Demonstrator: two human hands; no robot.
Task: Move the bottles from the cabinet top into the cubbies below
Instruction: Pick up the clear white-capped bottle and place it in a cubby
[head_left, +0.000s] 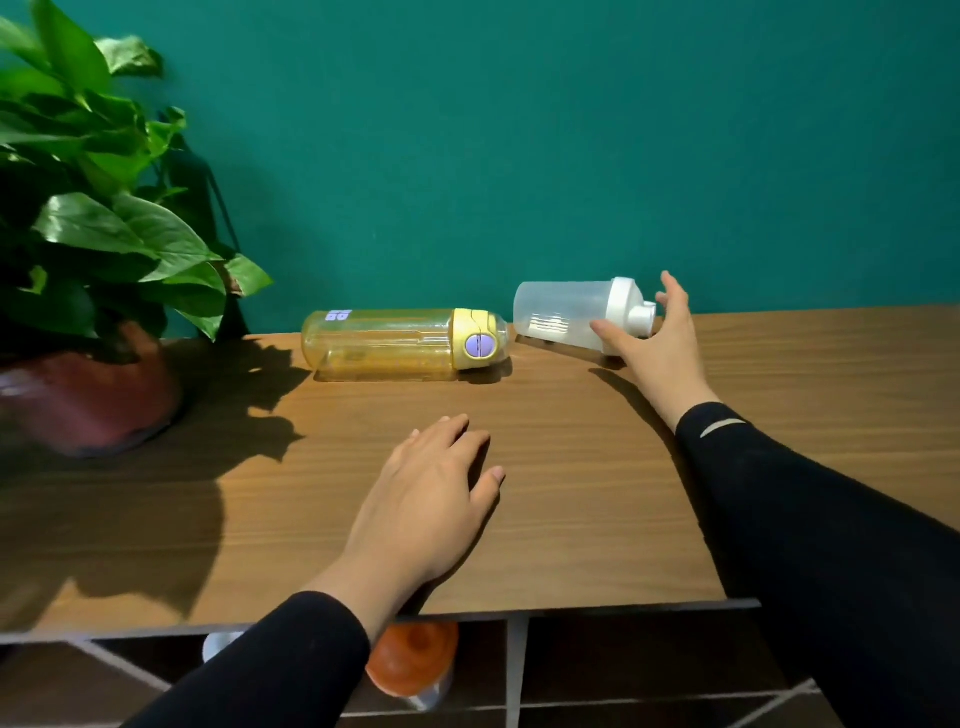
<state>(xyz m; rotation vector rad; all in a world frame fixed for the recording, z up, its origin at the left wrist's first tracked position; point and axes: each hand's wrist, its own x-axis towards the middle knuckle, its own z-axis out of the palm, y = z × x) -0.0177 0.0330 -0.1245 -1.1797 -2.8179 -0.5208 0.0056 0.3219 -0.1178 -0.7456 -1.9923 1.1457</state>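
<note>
Teal wall (519, 130) fills the upper half of the frame, above a wood-grain counter (597, 493) across the lower half. At far left sits a leafy potted plant (98, 234) in a reddish pot. Along the bottom edge are dark cubbies (623, 665); one at lower centre holds an orange-capped bottle (415, 660).

At centre a yellow bottle (405, 344) with a purple button lies on its side. Just to its right, tilted off the counter, is a frosted shaker bottle (566, 314) with a white lid.

The right hand (654, 343) is spread wide around the shaker's lid end, thumb touching its body. The left hand (431, 493) rests flat and loosely open on the counter, holding nothing.
</note>
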